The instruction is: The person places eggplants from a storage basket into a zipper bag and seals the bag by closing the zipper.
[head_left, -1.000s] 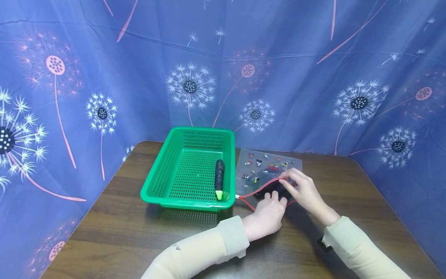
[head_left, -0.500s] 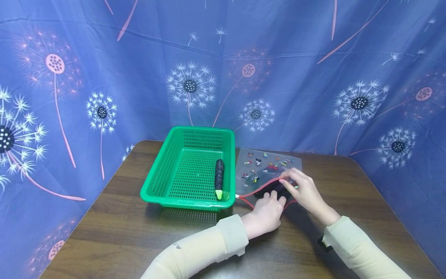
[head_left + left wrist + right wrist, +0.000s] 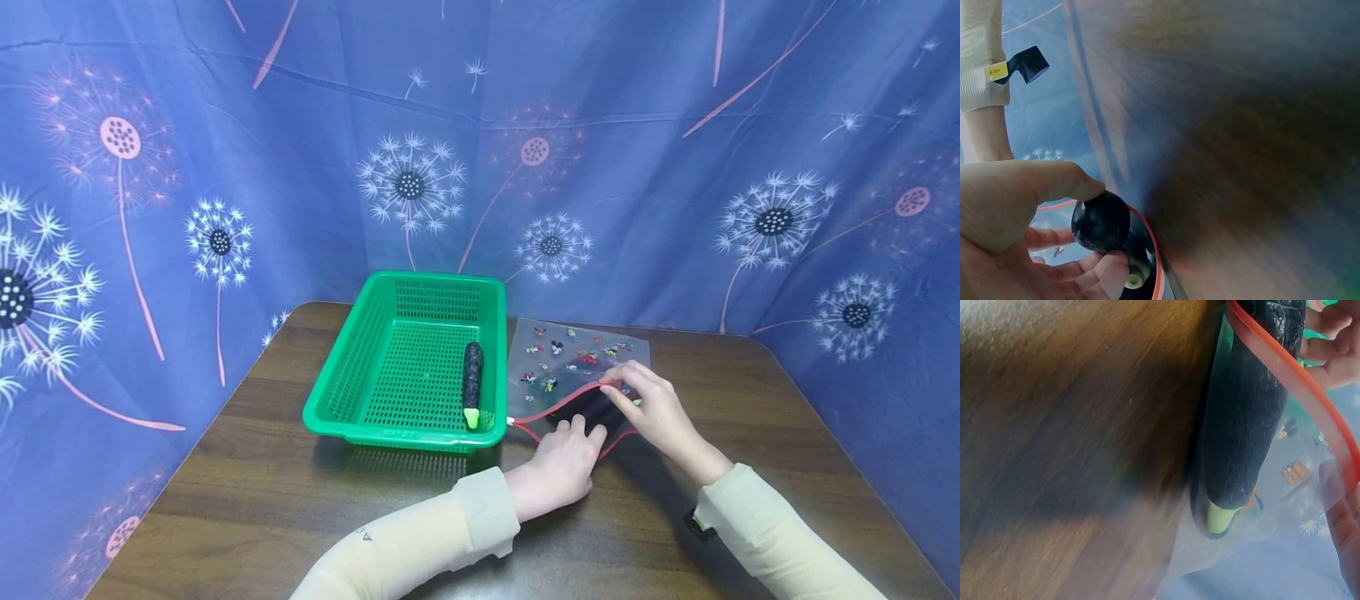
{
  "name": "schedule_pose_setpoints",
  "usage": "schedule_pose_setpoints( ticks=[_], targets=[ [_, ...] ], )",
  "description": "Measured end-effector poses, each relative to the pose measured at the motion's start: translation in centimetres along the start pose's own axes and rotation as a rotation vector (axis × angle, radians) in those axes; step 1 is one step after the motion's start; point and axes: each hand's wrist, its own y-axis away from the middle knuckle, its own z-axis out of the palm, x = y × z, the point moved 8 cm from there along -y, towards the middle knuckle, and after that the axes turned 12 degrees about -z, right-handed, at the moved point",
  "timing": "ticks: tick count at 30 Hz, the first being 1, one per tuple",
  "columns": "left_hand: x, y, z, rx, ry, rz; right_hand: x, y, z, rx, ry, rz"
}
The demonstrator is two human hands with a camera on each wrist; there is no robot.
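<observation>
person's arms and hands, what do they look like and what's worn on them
The left sleeve and right sleeve are pale cream with wide pale grey-green cuffs. Small dark lettering marks the left one. A black device with a yellow label sits at the right cuff. The left hand and right hand show no gloves.

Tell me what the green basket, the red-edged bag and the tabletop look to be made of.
Green basket: likely molded plastic, slightly glossy, given its even color and regular slots.
Red-edged bag: probably plastic film, smooth; it bends and is translucent.
Tabletop: brown wood grain, satin sheen; solid wood or laminate, I cannot tell.
</observation>
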Motion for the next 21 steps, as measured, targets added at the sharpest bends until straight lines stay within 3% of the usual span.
schedule_pose_setpoints(
  ticks=[21],
  targets=[
    [0.4, -1.1, -0.6, 0.037, 0.023, -0.002, -0.1, -0.2, 0.2, 0.002, -0.006, -0.001]
  ],
)
